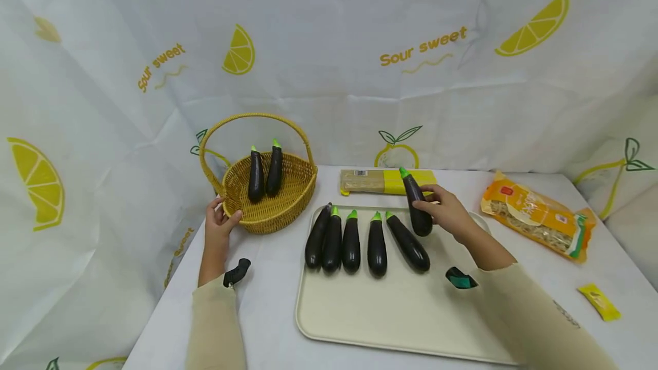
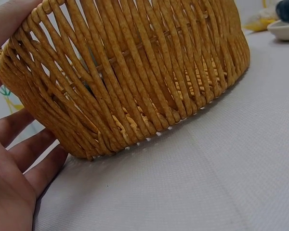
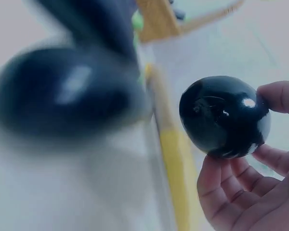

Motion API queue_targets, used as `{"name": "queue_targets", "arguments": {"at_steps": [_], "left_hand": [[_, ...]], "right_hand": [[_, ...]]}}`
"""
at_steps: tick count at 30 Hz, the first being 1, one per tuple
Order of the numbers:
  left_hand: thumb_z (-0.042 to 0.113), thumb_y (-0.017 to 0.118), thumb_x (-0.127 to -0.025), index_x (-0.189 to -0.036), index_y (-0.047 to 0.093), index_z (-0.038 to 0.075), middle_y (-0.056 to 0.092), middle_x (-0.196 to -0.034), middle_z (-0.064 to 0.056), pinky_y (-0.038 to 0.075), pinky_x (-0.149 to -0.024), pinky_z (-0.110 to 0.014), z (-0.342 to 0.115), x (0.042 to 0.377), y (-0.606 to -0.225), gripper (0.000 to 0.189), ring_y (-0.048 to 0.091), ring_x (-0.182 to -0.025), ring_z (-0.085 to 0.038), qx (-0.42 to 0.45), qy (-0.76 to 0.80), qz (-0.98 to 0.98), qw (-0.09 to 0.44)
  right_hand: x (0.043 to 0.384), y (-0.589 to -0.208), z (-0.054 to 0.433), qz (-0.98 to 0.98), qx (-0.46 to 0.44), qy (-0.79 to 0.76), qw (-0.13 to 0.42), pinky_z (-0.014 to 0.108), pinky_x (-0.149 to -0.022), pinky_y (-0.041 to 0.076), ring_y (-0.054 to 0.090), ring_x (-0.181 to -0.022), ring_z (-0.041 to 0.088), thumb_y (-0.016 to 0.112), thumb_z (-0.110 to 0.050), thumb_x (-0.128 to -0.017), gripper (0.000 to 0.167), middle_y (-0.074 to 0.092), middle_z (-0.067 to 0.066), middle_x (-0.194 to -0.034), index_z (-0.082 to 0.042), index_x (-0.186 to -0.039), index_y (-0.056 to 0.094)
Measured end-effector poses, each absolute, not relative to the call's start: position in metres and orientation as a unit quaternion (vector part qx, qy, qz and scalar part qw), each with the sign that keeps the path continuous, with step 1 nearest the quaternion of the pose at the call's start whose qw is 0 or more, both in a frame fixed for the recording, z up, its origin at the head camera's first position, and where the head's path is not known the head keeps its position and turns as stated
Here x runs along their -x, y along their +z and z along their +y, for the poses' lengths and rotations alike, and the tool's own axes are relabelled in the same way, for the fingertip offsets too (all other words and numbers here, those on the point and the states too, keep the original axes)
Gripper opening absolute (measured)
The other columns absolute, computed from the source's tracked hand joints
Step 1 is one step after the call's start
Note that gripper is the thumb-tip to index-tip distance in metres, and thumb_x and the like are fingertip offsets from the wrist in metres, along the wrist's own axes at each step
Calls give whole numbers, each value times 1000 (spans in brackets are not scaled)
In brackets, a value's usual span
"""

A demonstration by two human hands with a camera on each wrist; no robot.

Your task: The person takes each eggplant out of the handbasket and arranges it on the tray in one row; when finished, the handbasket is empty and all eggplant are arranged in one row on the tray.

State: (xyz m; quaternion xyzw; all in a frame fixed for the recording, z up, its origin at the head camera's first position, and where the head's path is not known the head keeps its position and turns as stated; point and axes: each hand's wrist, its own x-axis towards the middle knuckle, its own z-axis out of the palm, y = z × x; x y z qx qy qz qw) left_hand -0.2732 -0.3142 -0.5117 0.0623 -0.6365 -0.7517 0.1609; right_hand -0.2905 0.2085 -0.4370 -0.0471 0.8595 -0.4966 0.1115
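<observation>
My right hand [image 1: 448, 213] holds an eggplant [image 1: 417, 210] between thumb and fingers above the tray's back part, its green stem end up. In the right wrist view the round, glossy end of this eggplant [image 3: 224, 118] faces the camera. Several more eggplants [image 1: 377, 247] lie in a row on the beige tray [image 1: 370, 318]. At the left, my left hand [image 1: 218, 227] grips the side of a wicker basket [image 1: 272, 220], thumb at the rim and fingers against the outer wall [image 2: 135, 72]. Two eggplants [image 1: 275, 171] lean inside the basket, stems up.
Behind the tray lies a long packet with a yellow end [image 1: 362, 180]. An orange food bag [image 1: 534, 216] lies to the right of the tray, with a small yellow packet [image 1: 600, 302] nearer the front. A printed white curtain [image 1: 319, 39] hangs behind the table.
</observation>
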Motion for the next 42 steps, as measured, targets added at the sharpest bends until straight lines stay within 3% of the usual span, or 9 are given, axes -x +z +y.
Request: {"name": "queue_targets", "arguments": {"at_steps": [5, 12, 20, 30, 38, 42], "left_hand": [[2, 68, -90, -140, 31, 11, 35, -150, -18, 43, -92, -17, -313, 273, -508, 62, 38, -135, -26, -68, -746, -644, 154], [5, 68, -91, -141, 30, 12, 36, -151, -15, 42, -95, -19, -314, 273, -506, 64, 38, -136, -23, -81, -740, -650, 153], [6, 68, -91, -141, 31, 15, 36, -150, -15, 43, -92, -17, -317, 270, -512, 62, 40, -133, -23, -87, -741, -648, 152], [8, 68, -92, -141, 31, 16, 35, -151, -15, 40, -99, -21, -313, 269, -511, 62, 39, -134, -22, -84, -732, -659, 153], [5, 66, -92, -137, 35, 18, 36, -149, -19, 43, -93, -17, -313, 270, -513, 56, 44, -130, -19, -64, -739, -651, 163], [6, 67, -92, -138, 33, 16, 36, -150, -17, 43, -92, -17, -312, 271, -510, 58, 43, -130, -21, -72, -743, -647, 155]], "right_hand": [[265, -461, 239, 879, 17, -458, 134, 39, -79, 53, 55, -101, 32, 59, -43, -96, 71, 47, 29, -128, 2, -145, 33], [240, -476, 223, 898, 26, -420, 130, 39, -75, 49, 58, -93, 29, 61, -45, -94, 69, 59, 24, -115, 5, -138, 42], [242, -483, 189, 924, 37, -368, 100, 47, -83, 48, 61, -98, 31, 60, -48, -93, 68, 64, 18, -111, 1, -137, 45], [242, -483, 183, 935, 28, -344, 85, 46, -82, 47, 60, -95, 29, 57, -55, -92, 71, 64, 14, -109, -1, -137, 45], [242, -475, 193, 936, 30, -341, 78, 37, -69, 47, 58, -71, 16, 60, -48, -94, 64, 64, 10, -102, 0, -135, 47], [249, -466, 192, 941, 49, -330, 56, 34, -63, 46, 57, -69, 16, 61, -42, -94, 58, 64, 10, -102, 0, -132, 51]]}}
